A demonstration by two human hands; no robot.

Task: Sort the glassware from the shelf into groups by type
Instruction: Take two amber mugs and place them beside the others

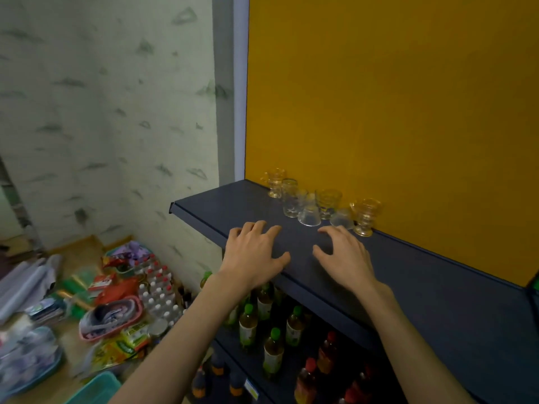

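Several clear glasses stand in a row at the back of a dark blue shelf (221,205), against a yellow panel. A handled footed glass (274,182) is at the far left, a tall tumbler (290,198) beside it, then a patterned glass (327,203). Two small glasses sit upside down: one (309,216) in front, another (342,218) to the right. A second handled footed glass (366,216) ends the row. My left hand (255,252) rests flat on the shelf near its front edge. My right hand (344,253) hovers just short of the upturned glasses, fingers loosely bent, holding nothing.
Below the shelf stand bottles with green caps (248,325) and red caps (326,351). On the floor to the left lie packed water bottles (159,290), a pink basket (113,319), a teal tray (96,389) and snack packets. A patterned wall closes the left.
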